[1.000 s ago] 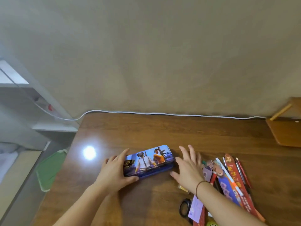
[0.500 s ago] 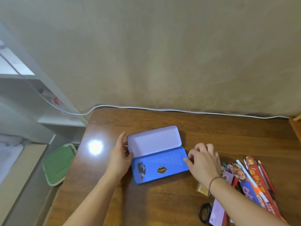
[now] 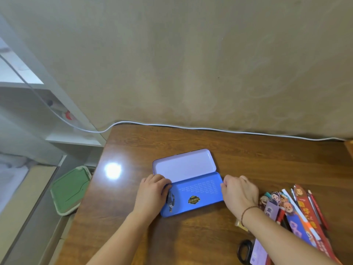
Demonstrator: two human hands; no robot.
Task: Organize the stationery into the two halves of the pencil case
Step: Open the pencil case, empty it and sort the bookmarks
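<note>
The pencil case [image 3: 188,183] lies open on the brown table [image 3: 248,159], its 2 halves flat. The left hand [image 3: 151,194] holds its left end and the right hand [image 3: 239,192] its right end. Stationery [image 3: 298,209] is piled just right, maybe with scissors [image 3: 244,250]

A pencil case [image 3: 188,183] lies open on the wooden bench [image 3: 248,155], its pale lid half toward the far edge and its blue half nearer. The left hand [image 3: 151,194] rests on the blue half's left end, the right hand [image 3: 239,192] at its right end. Stationery [image 3: 298,209] lies heaped near the bench's right edge, with black scissors [image 3: 244,250] at the near edge. A white cable [image 3: 210,129] runs along the far edge.
</note>
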